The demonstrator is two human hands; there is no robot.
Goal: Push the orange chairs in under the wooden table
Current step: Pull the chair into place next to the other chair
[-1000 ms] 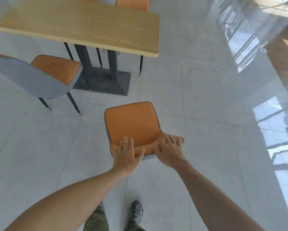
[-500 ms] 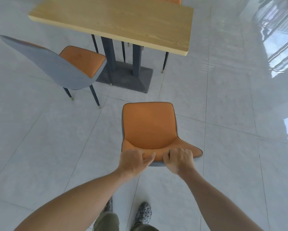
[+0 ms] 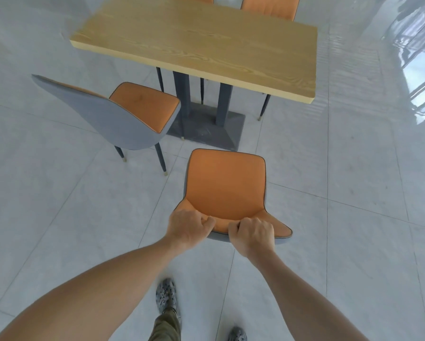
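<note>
Glossy tile floor (image 3: 329,168), so the stiff orange chair (image 3: 226,185) should slide easily; my left hand (image 3: 189,227) and right hand (image 3: 252,233) both clench its backrest top.

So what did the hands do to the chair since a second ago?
Both hands went from lying flat on top of the chair back to curling shut around it: left hand, right hand. The held chair now sits closer to the wooden table, its seat near the table base. The other near chair kept its spot, angled out at the left.
</note>
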